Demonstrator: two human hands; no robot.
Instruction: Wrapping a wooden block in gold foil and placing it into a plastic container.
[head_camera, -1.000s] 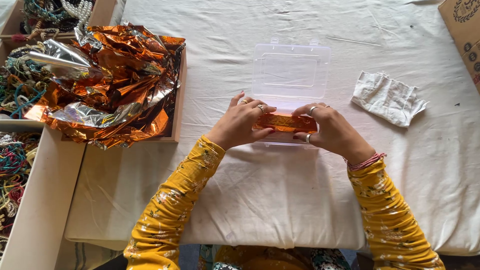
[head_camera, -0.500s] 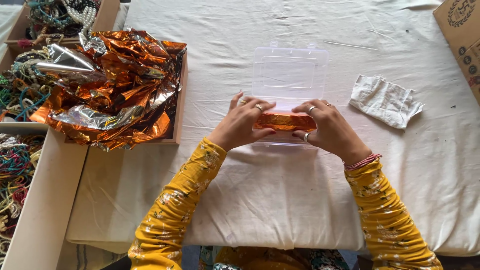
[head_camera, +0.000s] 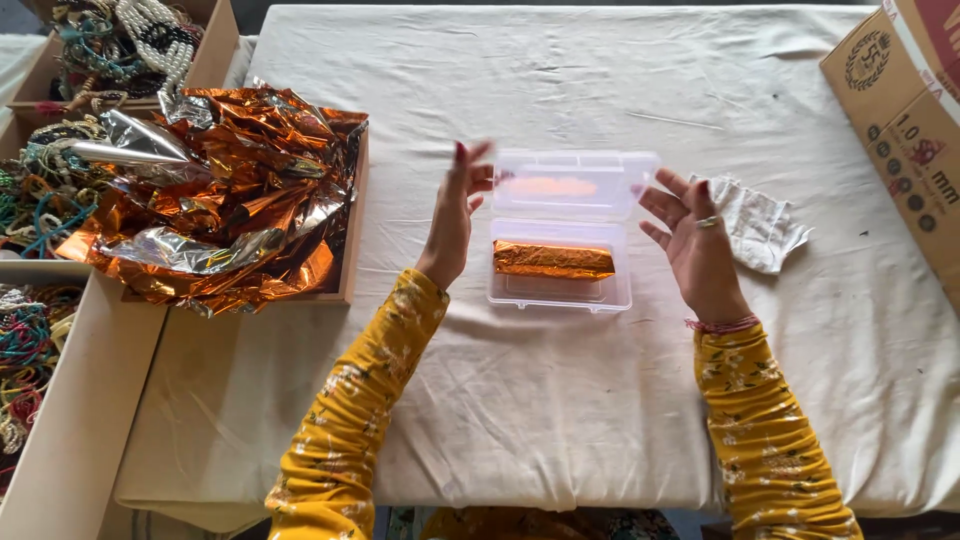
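A clear plastic box (head_camera: 560, 297) sits in the middle of the white-covered table with its lid (head_camera: 573, 183) standing up at the back. An oblong packet wrapped in orange foil (head_camera: 552, 260) lies inside the box. My left hand (head_camera: 458, 212) is raised at the lid's left edge, fingers spread, fingertips at or just beside the lid. My right hand (head_camera: 690, 237) is raised at the lid's right edge, palm turned inward, fingers apart, a ring on one finger. Neither hand holds anything.
A wooden tray (head_camera: 350, 250) heaped with crumpled orange and silver foil (head_camera: 220, 190) lies at the left. Boxes of coloured beads and bangles (head_camera: 40, 190) stand further left. A crumpled white cloth (head_camera: 758, 225) lies right of the box. A cardboard carton (head_camera: 905, 110) sits at the far right.
Both hands let go of the foil packet, which now lies in the box, and moved apart and up to the lid's two sides.
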